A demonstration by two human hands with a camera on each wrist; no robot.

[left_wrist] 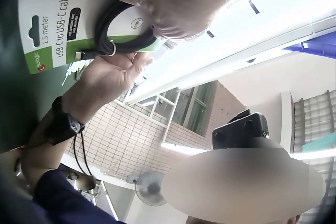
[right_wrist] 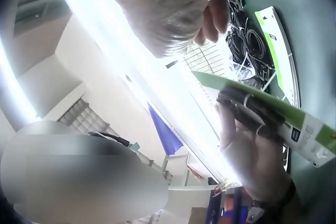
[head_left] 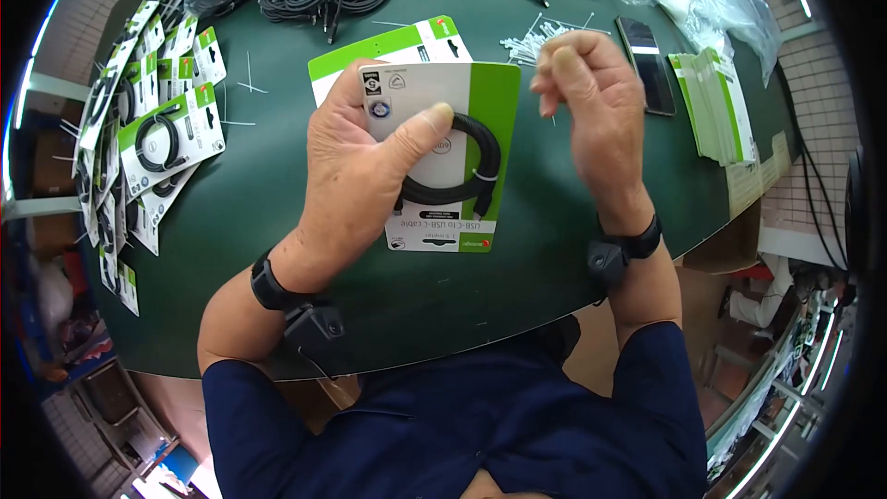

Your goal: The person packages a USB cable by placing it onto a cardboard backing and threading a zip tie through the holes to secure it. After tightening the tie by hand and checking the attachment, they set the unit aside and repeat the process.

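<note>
Green-and-white card [head_left: 416,83] carrying the coiled USB-C cable [head_left: 482,143] is held up above the table [head_left: 277,212] by the left hand [head_left: 360,176], whose thumb presses the coil flat. The right hand [head_left: 596,102] hovers just beside the card's right edge, its fingers pinched on what looks like a thin white tie [head_left: 552,115]. Fastening the coil seems to be the step in hand. The next move would call for threading the tie around cable and card.

Black cable [head_left: 462,166], green-white card [head_left: 443,111]
</note>
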